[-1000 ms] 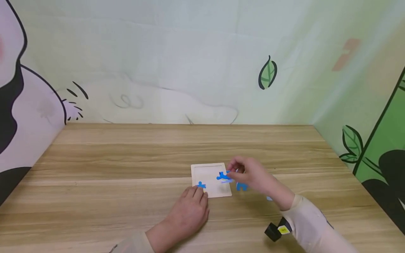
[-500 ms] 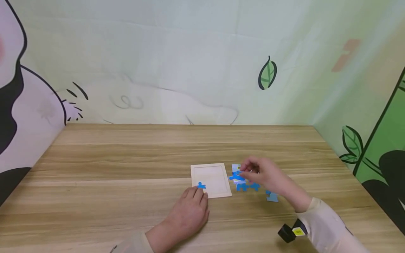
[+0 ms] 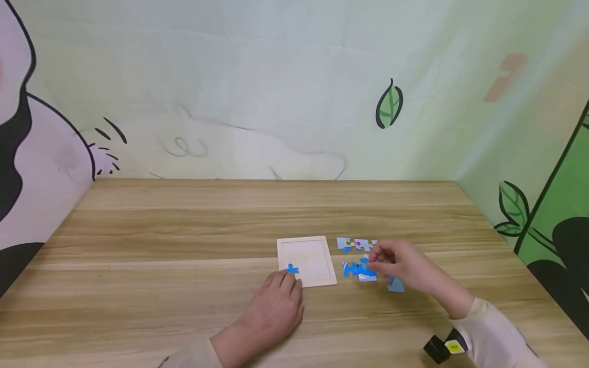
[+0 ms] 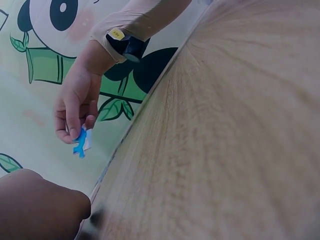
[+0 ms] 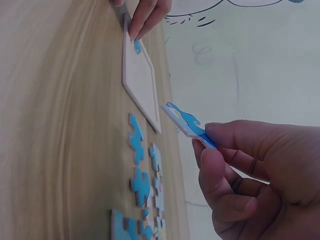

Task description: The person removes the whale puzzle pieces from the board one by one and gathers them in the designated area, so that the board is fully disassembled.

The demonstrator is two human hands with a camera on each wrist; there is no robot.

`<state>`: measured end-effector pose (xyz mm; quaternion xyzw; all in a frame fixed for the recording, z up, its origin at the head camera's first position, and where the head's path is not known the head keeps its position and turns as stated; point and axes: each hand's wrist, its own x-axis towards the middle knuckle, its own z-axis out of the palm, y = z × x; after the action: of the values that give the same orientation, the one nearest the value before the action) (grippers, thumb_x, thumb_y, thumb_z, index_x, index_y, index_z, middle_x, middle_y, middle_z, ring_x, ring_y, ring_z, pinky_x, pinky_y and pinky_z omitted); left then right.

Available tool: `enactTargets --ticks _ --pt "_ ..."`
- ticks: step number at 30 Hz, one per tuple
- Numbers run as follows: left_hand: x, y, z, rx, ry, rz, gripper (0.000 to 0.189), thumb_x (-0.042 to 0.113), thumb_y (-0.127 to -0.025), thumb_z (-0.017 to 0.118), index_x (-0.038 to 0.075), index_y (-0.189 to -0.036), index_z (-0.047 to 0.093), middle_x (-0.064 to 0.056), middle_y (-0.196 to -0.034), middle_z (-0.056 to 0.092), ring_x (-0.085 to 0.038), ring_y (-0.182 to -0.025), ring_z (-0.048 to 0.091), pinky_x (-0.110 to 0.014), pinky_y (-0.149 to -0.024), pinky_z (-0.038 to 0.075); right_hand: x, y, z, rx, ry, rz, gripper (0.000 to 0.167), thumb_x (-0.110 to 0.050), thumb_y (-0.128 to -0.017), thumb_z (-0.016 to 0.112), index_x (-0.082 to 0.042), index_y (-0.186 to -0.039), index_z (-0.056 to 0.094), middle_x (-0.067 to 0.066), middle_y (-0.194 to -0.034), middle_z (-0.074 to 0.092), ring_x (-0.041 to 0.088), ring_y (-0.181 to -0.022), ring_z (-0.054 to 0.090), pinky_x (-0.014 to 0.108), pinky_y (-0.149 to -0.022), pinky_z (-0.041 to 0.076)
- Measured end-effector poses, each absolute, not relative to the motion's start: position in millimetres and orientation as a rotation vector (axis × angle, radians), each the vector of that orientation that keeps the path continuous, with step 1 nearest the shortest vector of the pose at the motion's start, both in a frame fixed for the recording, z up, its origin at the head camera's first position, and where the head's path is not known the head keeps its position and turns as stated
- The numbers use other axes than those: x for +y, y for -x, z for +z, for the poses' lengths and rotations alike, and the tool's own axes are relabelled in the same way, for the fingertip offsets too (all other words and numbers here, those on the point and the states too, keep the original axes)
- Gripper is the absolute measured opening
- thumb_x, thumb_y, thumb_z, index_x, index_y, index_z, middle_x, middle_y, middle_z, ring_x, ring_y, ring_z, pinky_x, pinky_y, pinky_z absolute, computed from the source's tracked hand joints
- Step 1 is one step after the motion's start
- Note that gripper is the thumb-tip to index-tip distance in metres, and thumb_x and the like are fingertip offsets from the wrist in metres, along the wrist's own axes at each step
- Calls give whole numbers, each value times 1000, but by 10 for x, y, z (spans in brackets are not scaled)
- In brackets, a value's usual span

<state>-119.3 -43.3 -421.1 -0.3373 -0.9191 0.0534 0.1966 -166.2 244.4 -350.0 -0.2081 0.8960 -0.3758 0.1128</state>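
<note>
My left hand (image 3: 276, 301) rests its fingertips on the lower left corner of a pale wooden puzzle tray (image 3: 301, 238). Beside those fingertips, a blue jigsaw piece (image 3: 292, 269) lies inside the tray, partly covered by them. To the right of the tray, my right hand (image 3: 402, 263) is raised over loose pieces. Between its thumb and fingers it pinches a blue and white puzzle piece (image 5: 187, 122), held clear of the table; the left wrist view also shows this. My left hand's thumb is hidden in the head view.
Several loose puzzle pieces (image 5: 141, 185) lie right of the tray, some under my right hand. A light blue piece (image 3: 395, 285) lies nearest to my right wrist. The wooden table (image 3: 184, 220) ends at a printed wall (image 3: 253, 102). A black wrist camera (image 3: 437, 349) hangs at my right sleeve.
My right hand has moved right with the pinched piece, from over the tray to above the loose pieces. My left hand has stayed at the tray's corner.
</note>
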Motion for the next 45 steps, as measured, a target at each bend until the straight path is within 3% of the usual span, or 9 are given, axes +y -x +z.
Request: enactTargets --ticks 11,28,37,45 --pt "-438 1200 -4226 -2563 938 147 43 40 -89 60 3 -111 67 -9 -104 63 -24 -106 59 -36 -97 50 2578 1616 -3629 2636 577 -1032 10 -12 -88 67 -4 -88 61 1 -71 57 6 -56 51 20 -51 45" --pt "-442 1206 -4236 -2538 934 119 40 38 -88 61 4 -108 68 -8 -100 62 -23 -103 60 -36 -95 50 2606 1598 -3806 2748 503 -889 9 -15 -87 68 -9 -86 61 -1 -75 59 4 -56 50 20 -51 47" --pt "-444 1202 -4219 -2587 932 68 40 36 -88 61 4 -110 67 -8 -103 61 -22 -105 58 -36 -97 49 2523 1609 -3742 2879 536 -756 8 -17 -85 70 -14 -83 62 -6 -75 60 4 -60 44 19 -55 39" --pt "-436 1200 -4213 -2612 919 21 41 36 -87 62 3 -111 68 -9 -106 59 -23 -106 56 -36 -95 49 2270 1679 -3673 2867 619 -787 7 -15 -87 67 -14 -83 62 -5 -75 60 4 -58 45 18 -53 40"
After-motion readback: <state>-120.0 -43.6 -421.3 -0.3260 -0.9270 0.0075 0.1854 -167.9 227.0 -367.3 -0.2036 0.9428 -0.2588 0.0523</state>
